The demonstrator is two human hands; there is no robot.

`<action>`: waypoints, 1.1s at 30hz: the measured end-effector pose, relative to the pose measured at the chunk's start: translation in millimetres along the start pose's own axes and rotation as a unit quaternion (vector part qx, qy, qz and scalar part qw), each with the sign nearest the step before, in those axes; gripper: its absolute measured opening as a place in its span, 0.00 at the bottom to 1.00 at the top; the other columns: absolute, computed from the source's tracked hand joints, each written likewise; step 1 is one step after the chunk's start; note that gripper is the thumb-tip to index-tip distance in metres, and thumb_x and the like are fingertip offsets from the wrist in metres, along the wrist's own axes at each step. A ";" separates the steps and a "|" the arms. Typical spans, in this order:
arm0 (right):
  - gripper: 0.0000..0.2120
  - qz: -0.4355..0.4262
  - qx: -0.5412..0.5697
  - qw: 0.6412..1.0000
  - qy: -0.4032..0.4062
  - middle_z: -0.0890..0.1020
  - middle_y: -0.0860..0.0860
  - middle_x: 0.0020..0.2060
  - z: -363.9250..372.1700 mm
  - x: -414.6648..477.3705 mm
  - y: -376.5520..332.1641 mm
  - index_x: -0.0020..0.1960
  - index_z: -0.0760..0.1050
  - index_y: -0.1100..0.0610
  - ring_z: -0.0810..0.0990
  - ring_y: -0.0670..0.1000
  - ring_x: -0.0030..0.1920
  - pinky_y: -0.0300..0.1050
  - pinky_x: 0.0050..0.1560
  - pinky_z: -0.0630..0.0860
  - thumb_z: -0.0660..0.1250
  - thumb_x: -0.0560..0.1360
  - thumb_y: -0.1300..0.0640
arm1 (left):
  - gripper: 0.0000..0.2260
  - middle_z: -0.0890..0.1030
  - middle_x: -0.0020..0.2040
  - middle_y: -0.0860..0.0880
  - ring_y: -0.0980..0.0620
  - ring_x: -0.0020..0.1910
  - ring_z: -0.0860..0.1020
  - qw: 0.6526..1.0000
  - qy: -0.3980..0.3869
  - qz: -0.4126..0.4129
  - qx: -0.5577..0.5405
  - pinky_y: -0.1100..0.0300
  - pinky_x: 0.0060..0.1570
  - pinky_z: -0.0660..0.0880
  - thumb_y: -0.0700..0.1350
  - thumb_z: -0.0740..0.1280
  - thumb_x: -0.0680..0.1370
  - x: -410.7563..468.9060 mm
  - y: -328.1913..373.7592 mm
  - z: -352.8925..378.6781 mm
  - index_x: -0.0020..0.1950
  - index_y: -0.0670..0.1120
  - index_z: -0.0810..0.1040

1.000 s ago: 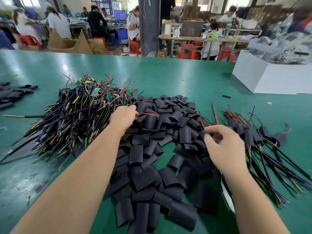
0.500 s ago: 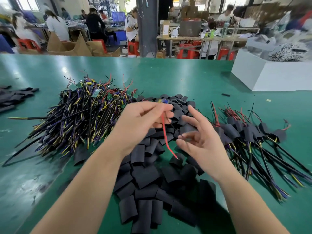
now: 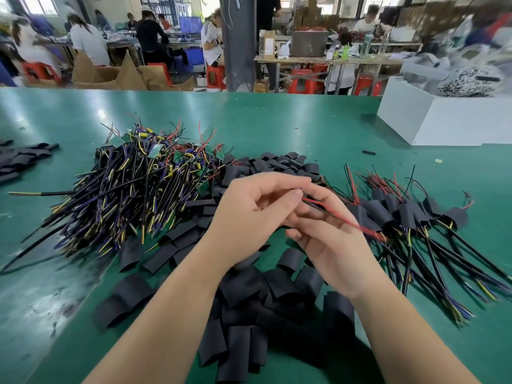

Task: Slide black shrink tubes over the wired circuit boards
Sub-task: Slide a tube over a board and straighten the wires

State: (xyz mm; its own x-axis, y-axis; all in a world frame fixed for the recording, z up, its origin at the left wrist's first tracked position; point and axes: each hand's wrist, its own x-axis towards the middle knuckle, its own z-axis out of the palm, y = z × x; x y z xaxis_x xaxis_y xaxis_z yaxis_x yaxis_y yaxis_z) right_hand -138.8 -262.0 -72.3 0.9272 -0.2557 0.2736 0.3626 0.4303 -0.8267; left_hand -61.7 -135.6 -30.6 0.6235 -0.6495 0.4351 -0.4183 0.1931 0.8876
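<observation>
Pinching red lead (image 3: 338,216) in left hand (image 3: 249,214) fingers: light, limp; hold near its end. Right hand (image 3: 332,245) fingers half-curled just beneath, grip unclear. Soft flattened shrink tubes (image 3: 249,297) heaped below fingers on table (image 3: 277,128).

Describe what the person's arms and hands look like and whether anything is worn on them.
The left forearm and right forearm are bare to the frame edge: no sleeves. The left hand and right hand wear no gloves; no watch, band or ring shows.
</observation>
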 end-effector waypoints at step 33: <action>0.11 0.003 -0.056 0.994 0.090 0.77 0.50 0.31 -2.6 3.9 2.2 0.50 0.84 0.54 0.73 0.47 0.34 0.38 0.39 0.73 0.65 0.72 0.56 | 0.09 0.84 0.37 0.56 0.57 0.29 0.80 0.989 -0.023 -0.004 0.148 0.67 0.35 0.76 0.42 0.68 0.78 -10.6 -33.3 -17.7 0.45 0.57 0.81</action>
State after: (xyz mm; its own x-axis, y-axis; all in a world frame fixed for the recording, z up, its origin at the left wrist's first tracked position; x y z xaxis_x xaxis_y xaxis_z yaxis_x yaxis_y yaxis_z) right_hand -134.6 -264.3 -74.3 0.8937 -0.4088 0.1847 0.3352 0.3351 -0.8805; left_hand -42.6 -122.1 -62.1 0.5989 -0.6846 0.4155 -0.5928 -0.0301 0.8048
